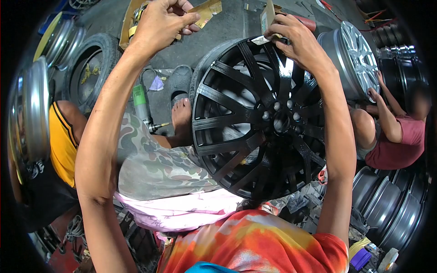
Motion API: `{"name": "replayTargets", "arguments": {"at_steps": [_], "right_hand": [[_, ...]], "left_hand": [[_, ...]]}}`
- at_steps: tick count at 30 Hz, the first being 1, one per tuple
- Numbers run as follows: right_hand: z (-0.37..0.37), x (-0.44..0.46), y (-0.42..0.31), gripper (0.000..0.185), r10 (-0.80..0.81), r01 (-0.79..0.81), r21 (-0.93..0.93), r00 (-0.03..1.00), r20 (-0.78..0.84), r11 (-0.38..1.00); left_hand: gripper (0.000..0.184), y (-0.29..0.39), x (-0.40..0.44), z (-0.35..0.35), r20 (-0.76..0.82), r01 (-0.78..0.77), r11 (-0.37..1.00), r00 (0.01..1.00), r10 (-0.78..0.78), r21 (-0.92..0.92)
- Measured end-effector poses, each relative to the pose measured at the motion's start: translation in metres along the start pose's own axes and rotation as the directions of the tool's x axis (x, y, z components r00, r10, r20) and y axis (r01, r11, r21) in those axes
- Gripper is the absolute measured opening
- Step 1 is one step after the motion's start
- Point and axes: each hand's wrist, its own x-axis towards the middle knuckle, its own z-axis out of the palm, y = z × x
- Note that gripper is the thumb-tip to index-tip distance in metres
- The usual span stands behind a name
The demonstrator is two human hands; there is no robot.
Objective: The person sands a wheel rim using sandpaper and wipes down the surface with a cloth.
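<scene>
A large black multi-spoke wheel rim [227, 109] lies tilted in front of me, to the right of my camouflage-covered leg. At the top of the view my left hand [175, 18] pinches a torn piece of brown paper or tape [208, 10]. Over the far edge of the rim, my right hand [293, 38] has its fingers closed around a small flat box-like piece [267, 19]. A white strip [260, 40] lies at the rim's edge just below those fingers.
Left are a tyre [111, 45], silver rims [32, 104] and a person in yellow shorts [63, 141]. A green power tool [140, 102] lies by my foot. Right, a person in a maroon shirt [396, 145] handles a silver rim [359, 59]; more rims [387, 209] stand below.
</scene>
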Motion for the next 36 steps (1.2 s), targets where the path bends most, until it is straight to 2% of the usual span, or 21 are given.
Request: {"name": "replayTargets", "arguments": {"at_steps": [6,9,12,14,18,23,30,33,36], "right_hand": [[0.003,0.000,-0.003,0.027,0.043,-0.043,0.042,0.999,0.002,0.998],[0.008,-0.002,0.001,0.027,0.016,-0.015,0.024,0.999,-0.032,1.000],[0.011,-0.004,0.005,0.027,0.028,-0.028,0.032,1.000,0.003,0.999],[0.007,-0.004,0.001,0.027,0.009,-0.007,0.038,0.999,-0.040,0.999],[0.002,0.001,-0.004,0.027,-0.006,0.006,0.043,1.000,-0.005,0.999],[0.003,0.002,-0.004,0.025,-0.015,0.015,-0.018,1.000,-0.002,1.000],[0.002,0.001,-0.002,0.029,0.009,-0.009,0.020,1.000,0.016,1.000],[0.004,0.004,-0.003,0.030,-0.049,0.049,-0.011,0.998,-0.032,0.999],[0.006,0.004,-0.002,0.030,0.002,-0.002,-0.047,1.000,0.012,0.999]], "left_hand": [[0.011,0.000,0.001,0.002,0.011,-0.014,1.000,1.000,0.014,-0.023],[0.012,0.001,0.001,0.001,0.011,-0.004,1.000,1.000,0.004,-0.011],[0.012,0.000,0.001,0.001,0.016,0.006,1.000,1.000,-0.005,-0.019],[0.012,-0.001,0.001,0.002,0.019,-0.011,1.000,1.000,0.011,-0.027],[0.012,-0.001,0.002,0.003,0.018,-0.010,1.000,1.000,0.010,-0.016],[0.012,-0.002,0.002,0.003,0.015,-0.013,1.000,1.000,0.014,-0.008],[0.012,0.000,0.001,0.005,0.010,-0.018,1.000,1.000,0.019,-0.016],[0.012,0.001,0.000,0.005,0.007,-0.022,1.000,1.000,0.022,0.004],[0.012,-0.001,0.001,0.004,0.005,-0.022,0.999,1.000,0.022,0.029]]}}
